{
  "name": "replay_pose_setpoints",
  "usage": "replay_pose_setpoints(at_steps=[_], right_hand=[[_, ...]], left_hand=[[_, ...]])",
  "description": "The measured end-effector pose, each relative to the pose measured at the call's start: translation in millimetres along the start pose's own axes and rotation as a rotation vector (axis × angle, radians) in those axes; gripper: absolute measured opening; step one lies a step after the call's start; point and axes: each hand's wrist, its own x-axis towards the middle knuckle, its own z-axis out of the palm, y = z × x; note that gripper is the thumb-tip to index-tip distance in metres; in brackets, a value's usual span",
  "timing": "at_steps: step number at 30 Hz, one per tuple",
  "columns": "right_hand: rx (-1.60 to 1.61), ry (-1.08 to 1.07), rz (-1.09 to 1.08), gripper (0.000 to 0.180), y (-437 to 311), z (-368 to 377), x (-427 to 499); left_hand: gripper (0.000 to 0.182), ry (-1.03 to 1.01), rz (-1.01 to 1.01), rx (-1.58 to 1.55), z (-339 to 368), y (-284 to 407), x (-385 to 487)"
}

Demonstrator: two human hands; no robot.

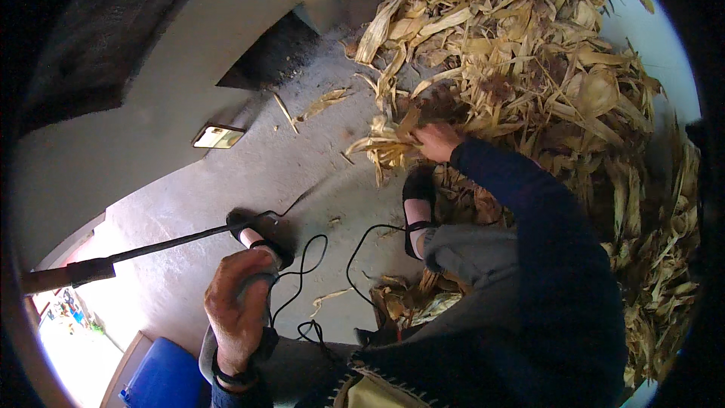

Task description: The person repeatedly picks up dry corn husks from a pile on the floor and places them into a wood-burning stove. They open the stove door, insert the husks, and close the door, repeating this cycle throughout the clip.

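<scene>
Dry corn husks point(510, 56) form a large heap at the upper right. My right hand point(436, 141) reaches to the heap's near edge and grips a bunch of loose husks point(388, 144) that fans out to its left. My left hand point(241, 300) is raised over my left knee with its fingers curled and thumb apart; nothing shows between them. A dark rod point(170, 242) runs from the left edge towards my left foot. A black cord point(351, 255) loops over the floor between my feet.
A lit phone point(218, 136) leans at the wall's foot. Scattered husk pieces point(323, 103) lie on the concrete floor point(226, 181). At the lower left are a blue container point(164, 377) and a bright doorway point(73, 351). More husks point(416, 300) lie beside my right leg.
</scene>
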Motion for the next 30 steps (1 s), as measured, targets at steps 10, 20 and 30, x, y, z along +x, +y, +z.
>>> replay_pose_setpoints(at_steps=[10, 20, 30], right_hand=[[-0.620, 0.206, -0.103, 0.016, -14, -93, 118], [-0.533, -0.091, 0.080, 0.034, -7, -117, 179], [-0.382, 0.106, 0.106, 0.065, 3, -79, 146]], left_hand=[[0.028, 0.000, -0.069, 0.031, -2, -2, 4], [0.028, 0.020, -0.080, 0.008, -2, -8, 12], [0.027, 0.024, -0.030, -0.014, -5, -7, 7]])
